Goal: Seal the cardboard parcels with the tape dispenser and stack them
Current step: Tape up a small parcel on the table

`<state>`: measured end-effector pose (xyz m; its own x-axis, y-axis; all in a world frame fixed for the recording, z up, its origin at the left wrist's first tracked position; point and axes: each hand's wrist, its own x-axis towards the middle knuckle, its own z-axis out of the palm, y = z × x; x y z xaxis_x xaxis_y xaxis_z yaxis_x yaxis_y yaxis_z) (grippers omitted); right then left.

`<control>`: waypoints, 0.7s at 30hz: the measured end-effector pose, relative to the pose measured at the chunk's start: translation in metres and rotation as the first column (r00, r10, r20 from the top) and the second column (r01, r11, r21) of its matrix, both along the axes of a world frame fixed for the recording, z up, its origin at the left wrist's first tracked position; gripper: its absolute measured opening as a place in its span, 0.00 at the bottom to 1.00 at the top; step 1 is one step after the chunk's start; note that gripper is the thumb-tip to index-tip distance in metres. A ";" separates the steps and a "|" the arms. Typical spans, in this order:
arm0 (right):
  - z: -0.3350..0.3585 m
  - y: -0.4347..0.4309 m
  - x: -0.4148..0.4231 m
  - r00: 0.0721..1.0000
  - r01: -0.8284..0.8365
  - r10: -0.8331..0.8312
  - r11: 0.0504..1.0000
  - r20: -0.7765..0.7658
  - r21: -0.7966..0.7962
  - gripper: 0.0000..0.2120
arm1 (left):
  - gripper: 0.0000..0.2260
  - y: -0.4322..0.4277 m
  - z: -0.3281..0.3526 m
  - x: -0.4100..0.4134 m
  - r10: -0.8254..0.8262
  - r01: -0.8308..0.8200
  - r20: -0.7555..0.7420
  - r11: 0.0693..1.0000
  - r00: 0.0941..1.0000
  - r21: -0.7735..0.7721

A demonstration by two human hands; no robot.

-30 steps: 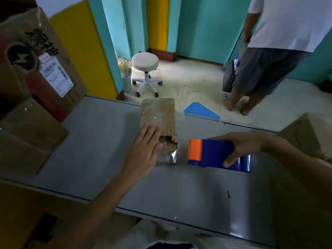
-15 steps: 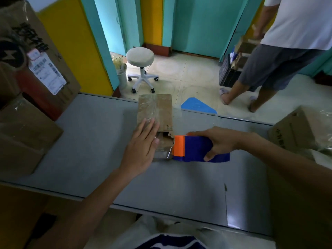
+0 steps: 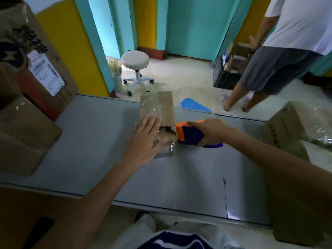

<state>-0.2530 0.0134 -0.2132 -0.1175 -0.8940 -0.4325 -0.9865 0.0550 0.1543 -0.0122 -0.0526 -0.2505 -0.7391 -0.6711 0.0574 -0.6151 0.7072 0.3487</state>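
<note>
- Pressing down: left hand (image 3: 145, 139) lies flat on the near half of the cardboard parcel (image 3: 158, 106), fingers straight and spread, nothing curled round it.
- Right hand (image 3: 210, 130) wraps the blue body of the tape dispenser (image 3: 188, 134). The dispenser's orange front end touches the parcel's right edge, beside the torn corner.
- Parcel sits on the grey table (image 3: 179, 177) toward the far edge, long side pointing away. Far half is glossy with clear tape; near end shows a ragged gap with loose film sticking out.
- Handling, my guess: small, flat, light box. Cardboard is thin and looks crushed and soft at the near end.
- It will likely slide on the smooth tabletop unless pinned.
- Where to hold: taped faces look slick, so grip bare cardboard or the long side edges. Keep a flat palm on top while taping and don't squeeze the torn corner.
- Dispenser: rigid plastic, take it by the blue body. Cutter not visible, cannot tell where it sits.
- Step, judged: laying a strip over the torn near end. This parcel is not yet stacked.
- Around: big labelled box (image 3: 36, 60) at left, flat brown carton (image 3: 23, 137) just in front of it, another carton (image 3: 287, 126) at the table's right.
- Beyond the table: white stool (image 3: 135, 61) and a standing person (image 3: 287, 33) near a black crate (image 3: 224, 78).
</note>
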 end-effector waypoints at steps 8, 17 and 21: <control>-0.064 0.057 0.015 0.913 0.374 -0.319 0.903 0.256 -0.210 0.39 | 0.25 -0.003 0.011 0.011 0.198 0.083 -0.531 0.885 0.824 0.459; -0.072 0.060 0.004 0.836 0.511 -0.345 0.772 0.427 -0.378 0.28 | 0.19 -0.024 -0.003 0.049 0.193 -0.058 -0.569 0.968 0.799 0.246; -0.053 0.066 0.025 0.881 0.430 -0.094 0.564 0.463 -0.704 0.29 | 0.21 -0.018 -0.008 0.053 0.136 0.012 -0.571 0.969 0.809 0.248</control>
